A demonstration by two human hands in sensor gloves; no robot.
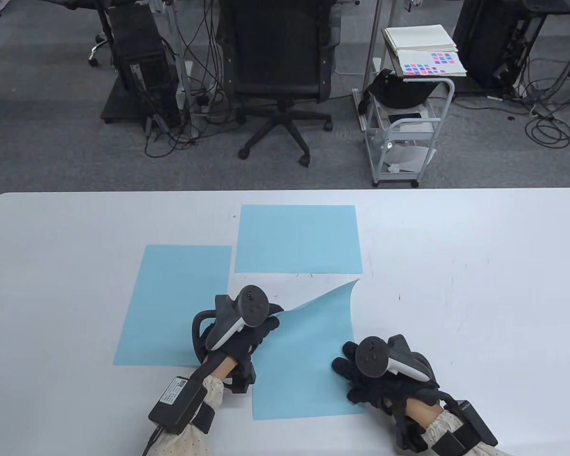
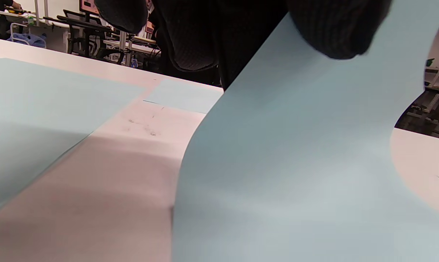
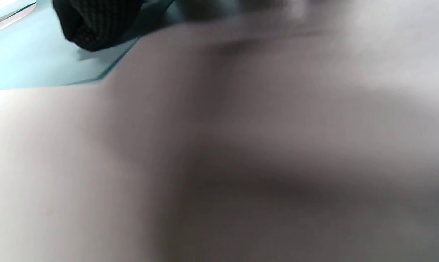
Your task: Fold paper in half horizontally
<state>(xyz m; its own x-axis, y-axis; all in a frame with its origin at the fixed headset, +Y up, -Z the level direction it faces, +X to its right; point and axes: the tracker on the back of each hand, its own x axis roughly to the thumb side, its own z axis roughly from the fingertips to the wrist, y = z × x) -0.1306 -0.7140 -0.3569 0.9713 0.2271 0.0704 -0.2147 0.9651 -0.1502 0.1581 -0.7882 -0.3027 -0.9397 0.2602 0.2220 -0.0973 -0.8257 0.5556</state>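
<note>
Blue paper (image 1: 304, 361) lies on surface (image 1: 479, 285) between hands; left hand (image 1: 240, 332) pinches its far left corner, lifted and curled; right hand (image 1: 384, 375) presses near right edge flat; 2 other blue sheets (image 1: 298, 239) beyond left hand.

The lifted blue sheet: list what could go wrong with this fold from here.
1. The left hand lifts the near blue sheet by only its far left corner, so the far edge curls unevenly; the fold may come out skewed.
2. The right hand rests only at the sheet's right edge, so the sheet might slide on the table.
3. The left sheet lies close by and could be nudged.
</note>
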